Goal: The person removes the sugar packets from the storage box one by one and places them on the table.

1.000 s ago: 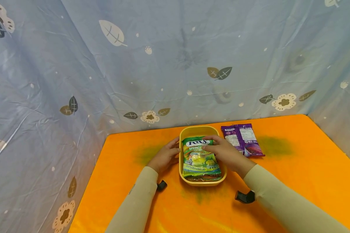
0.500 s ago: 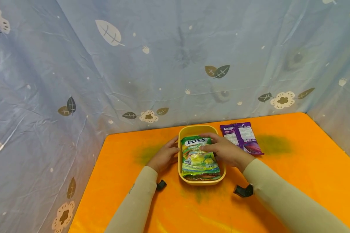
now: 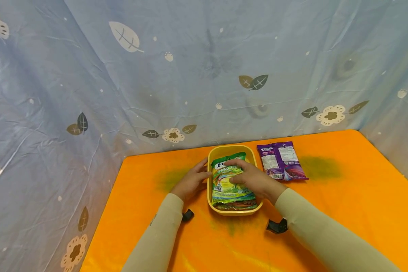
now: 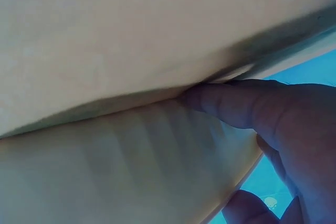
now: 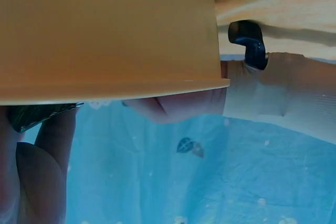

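In the head view, a yellow plastic tub (image 3: 236, 213) holds a green Fox's candy bag (image 3: 224, 192). My right hand (image 3: 255, 181) is over the tub's right side, pinching the bag's right part, with fingers across its front. Another bag (image 3: 236, 205) shows a brownish edge beneath it. A corner of the green bag (image 5: 39, 115) stands beyond the tub rim between the fingers in the right wrist view. My left hand (image 3: 192, 181) rests against the tub's left wall, thumb near the rim. Its fingers (image 4: 226, 100) lie extended at the tub's lower side in the left wrist view.
Two purple candy bags (image 3: 282, 161) lie overlapping on the orange table (image 3: 346, 211), right of the tub. A patterned blue curtain (image 3: 190, 68) rises behind the table's back edge. Black camera mounts (image 3: 277, 226) sit at both wrists.
My right hand has moved left and slightly lower over the green bag, whose top has tilted and shifted upward. More of the purple bags shows. The left hand stays at the tub's side.
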`<act>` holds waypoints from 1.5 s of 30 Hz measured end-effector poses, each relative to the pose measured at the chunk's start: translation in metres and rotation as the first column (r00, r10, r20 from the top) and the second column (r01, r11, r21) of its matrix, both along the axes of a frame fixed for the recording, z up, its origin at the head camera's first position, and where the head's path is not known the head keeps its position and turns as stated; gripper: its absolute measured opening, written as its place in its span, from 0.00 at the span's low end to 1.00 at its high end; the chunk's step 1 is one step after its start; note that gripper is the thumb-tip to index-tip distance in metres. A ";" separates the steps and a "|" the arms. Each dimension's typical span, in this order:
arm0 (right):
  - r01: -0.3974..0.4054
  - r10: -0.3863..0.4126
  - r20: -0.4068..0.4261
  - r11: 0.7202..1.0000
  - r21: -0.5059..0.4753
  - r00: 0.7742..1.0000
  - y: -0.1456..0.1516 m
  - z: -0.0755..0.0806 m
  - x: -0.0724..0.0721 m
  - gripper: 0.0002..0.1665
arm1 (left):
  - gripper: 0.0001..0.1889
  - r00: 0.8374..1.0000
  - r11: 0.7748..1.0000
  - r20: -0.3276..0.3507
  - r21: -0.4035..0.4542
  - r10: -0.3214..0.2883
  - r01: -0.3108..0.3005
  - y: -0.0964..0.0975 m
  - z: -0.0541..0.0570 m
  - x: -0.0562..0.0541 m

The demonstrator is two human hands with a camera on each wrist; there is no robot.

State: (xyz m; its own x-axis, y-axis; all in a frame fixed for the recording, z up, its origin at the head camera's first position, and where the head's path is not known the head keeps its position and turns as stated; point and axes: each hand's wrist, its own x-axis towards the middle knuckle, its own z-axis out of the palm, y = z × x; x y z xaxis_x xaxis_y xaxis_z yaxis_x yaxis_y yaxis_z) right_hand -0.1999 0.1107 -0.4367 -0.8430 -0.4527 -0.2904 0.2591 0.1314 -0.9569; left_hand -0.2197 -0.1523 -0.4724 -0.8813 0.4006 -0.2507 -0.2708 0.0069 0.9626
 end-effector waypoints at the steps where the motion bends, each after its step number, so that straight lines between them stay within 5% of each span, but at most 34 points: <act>1: -0.001 0.001 -0.003 1.000 0.001 1.000 0.000 0.000 0.000 0.34 | 0.37 1.000 1.000 -0.003 -0.001 0.000 0.000 0.000 0.000 0.000; 14: 0.017 -0.013 -0.065 0.998 0.059 0.998 0.000 0.002 0.006 0.34 | 0.37 1.000 1.000 -0.013 -0.009 -0.006 0.006 -0.003 -0.002 0.000; 45: 0.070 -0.075 -0.128 0.997 -0.043 0.989 0.007 0.006 0.013 0.34 | 0.39 1.000 1.000 0.028 0.024 -0.001 0.000 -0.001 0.002 0.002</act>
State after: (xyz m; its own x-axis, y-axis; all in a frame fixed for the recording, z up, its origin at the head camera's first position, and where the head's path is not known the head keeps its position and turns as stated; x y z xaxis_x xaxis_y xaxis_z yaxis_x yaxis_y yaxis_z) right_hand -0.1873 0.1173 -0.4310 -0.9033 -0.3978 -0.1605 0.1405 0.0792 -0.9869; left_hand -0.2177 -0.1531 -0.4700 -0.8737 0.4074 -0.2658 -0.2977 -0.0157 0.9545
